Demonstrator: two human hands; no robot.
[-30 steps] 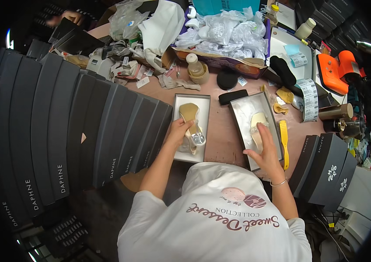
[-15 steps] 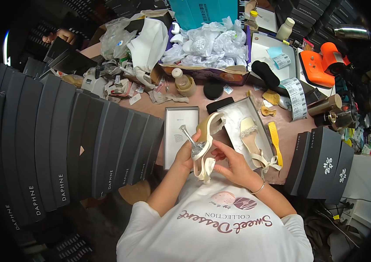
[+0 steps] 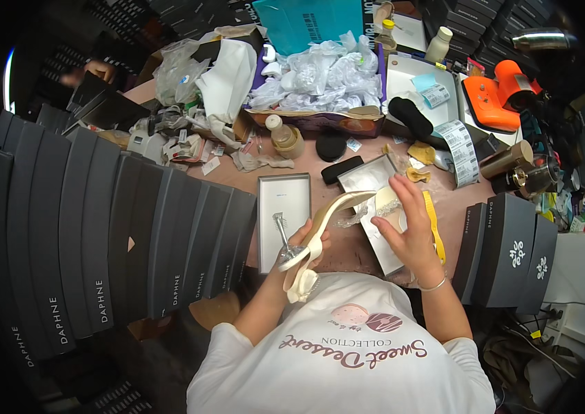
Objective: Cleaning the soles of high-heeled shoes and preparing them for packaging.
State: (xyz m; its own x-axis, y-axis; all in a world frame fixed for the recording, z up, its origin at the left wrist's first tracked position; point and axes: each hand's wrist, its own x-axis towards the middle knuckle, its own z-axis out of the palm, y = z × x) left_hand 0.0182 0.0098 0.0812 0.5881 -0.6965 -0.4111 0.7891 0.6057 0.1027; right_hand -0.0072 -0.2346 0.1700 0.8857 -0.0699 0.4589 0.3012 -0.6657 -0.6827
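Observation:
My left hand [image 3: 308, 239] is closed around a cream high-heeled sandal [image 3: 329, 215]. Its sole faces partly up, its clear silvery heel [image 3: 281, 234] points away from me, and its strap hangs near my shirt. Over the open shoebox [image 3: 371, 240] on the right, my right hand [image 3: 413, 231] has its thumb and fingers spread. Beneath and beside those fingers lies a second cream sandal [image 3: 385, 201] with a sparkly band, partly hidden by the hand. Whether the right hand touches that sandal I cannot tell.
A grey box lid [image 3: 284, 181] lies left of the shoebox. A yellow brush [image 3: 436, 228] is at its right. Dark shoeboxes [image 3: 147, 234] line the left side, with more [image 3: 506, 252] at right. Behind stand a glue bottle [image 3: 284, 138], a carton of plastic bags [image 3: 327, 79] and an orange tape dispenser [image 3: 491, 103].
My left hand has tilted the held sandal, swinging its toe to the right and its heel end nearer me. My right hand has left it and moved right, over the shoebox.

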